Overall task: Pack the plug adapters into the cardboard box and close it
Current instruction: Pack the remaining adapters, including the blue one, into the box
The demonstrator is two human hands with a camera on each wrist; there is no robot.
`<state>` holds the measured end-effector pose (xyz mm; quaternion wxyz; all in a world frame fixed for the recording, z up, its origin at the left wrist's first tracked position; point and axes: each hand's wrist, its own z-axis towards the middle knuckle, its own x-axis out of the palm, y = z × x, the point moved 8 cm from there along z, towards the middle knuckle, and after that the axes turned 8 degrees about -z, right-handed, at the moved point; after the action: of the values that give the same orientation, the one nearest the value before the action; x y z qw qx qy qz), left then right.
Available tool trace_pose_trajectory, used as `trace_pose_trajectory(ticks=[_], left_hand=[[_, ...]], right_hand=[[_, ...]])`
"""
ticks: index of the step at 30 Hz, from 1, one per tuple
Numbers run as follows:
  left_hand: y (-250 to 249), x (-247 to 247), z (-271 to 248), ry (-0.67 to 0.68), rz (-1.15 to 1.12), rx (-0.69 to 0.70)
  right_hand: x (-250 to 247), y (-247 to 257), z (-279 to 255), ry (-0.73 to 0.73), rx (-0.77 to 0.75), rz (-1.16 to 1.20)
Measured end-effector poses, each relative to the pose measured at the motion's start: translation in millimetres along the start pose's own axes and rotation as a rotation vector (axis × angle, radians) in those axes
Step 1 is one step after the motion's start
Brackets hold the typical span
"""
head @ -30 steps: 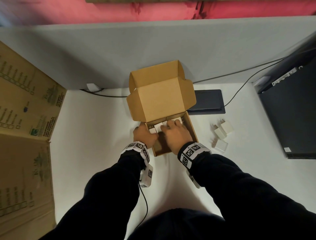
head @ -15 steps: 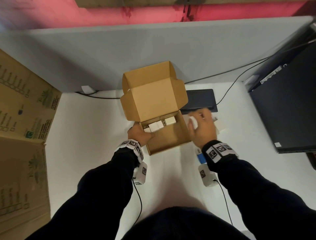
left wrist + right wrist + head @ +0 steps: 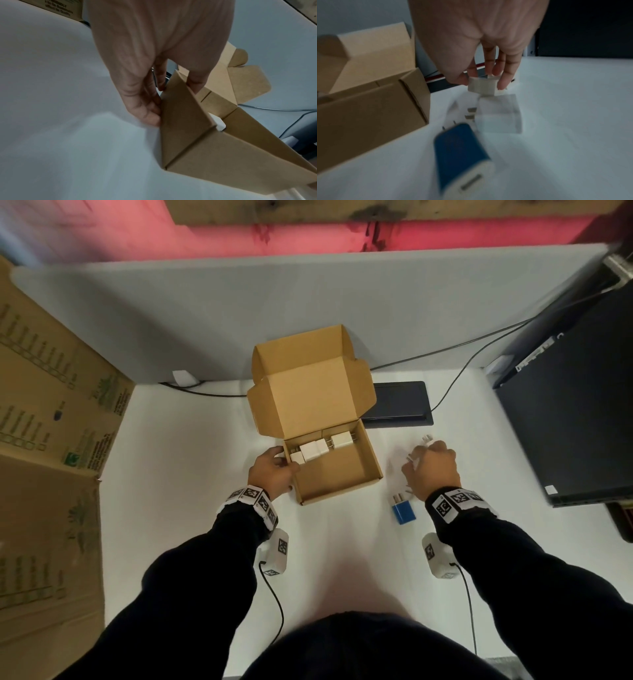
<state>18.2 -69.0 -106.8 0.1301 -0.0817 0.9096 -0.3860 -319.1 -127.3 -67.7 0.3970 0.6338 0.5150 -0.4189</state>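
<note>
The open cardboard box (image 3: 339,474) stands mid-table with its lid (image 3: 308,392) upright. Several white adapters (image 3: 313,451) lie in a row along its far side. My left hand (image 3: 274,470) holds the box's left wall, thumb (image 3: 195,82) inside and fingers (image 3: 149,113) outside. My right hand (image 3: 430,467) is to the right of the box and pinches a white adapter (image 3: 482,87) between thumb and fingers (image 3: 503,79), just above the table. Another pale adapter (image 3: 498,116) lies below it, and a blue adapter (image 3: 403,508) lies nearer me.
A dark flat device (image 3: 400,402) lies behind the box. A black computer case (image 3: 575,412) fills the right side, with cables along the grey partition (image 3: 308,296). A large printed carton (image 3: 51,422) stands at the left edge.
My right hand came out of the box and moved right to the loose adapters, where it now pinches a white one. My left hand stayed on the box's left wall.
</note>
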Motion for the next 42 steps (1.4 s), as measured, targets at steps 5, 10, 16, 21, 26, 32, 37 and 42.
trace_pose_trajectory(ticks=[5, 10, 16, 21, 26, 32, 37, 42], left_hand=[[-3, -2, -4, 0.011, -0.092, -0.052], [2, -8, 0, 0.004, -0.139, -0.102], [-4, -2, -3, 0.048, -0.159, -0.099], [-1, 2, 0, 0.064, -0.129, -0.101], [-3, 3, 1, 0.045, -0.11, -0.08], [-1, 15, 0, 0.009, 0.041, -0.025], [-1, 34, -9, 0.072, 0.295, 0.087], [-3, 37, -7, 0.063, 0.378, 0.079]], right_hand=[[-52, 39, -20, -0.288, -0.166, 0.37], [-51, 141, -50, -0.184, -0.493, 0.478], [21, 184, -51, 0.315, -0.413, 0.081], [34, 185, -48, 0.298, -0.383, 0.1], [35, 178, -45, 0.285, -0.427, 0.183], [-8, 138, -38, 0.053, -0.463, 0.371], [-38, 42, -29, -0.234, -0.269, 0.394], [14, -32, -35, 0.099, -0.092, -0.025]])
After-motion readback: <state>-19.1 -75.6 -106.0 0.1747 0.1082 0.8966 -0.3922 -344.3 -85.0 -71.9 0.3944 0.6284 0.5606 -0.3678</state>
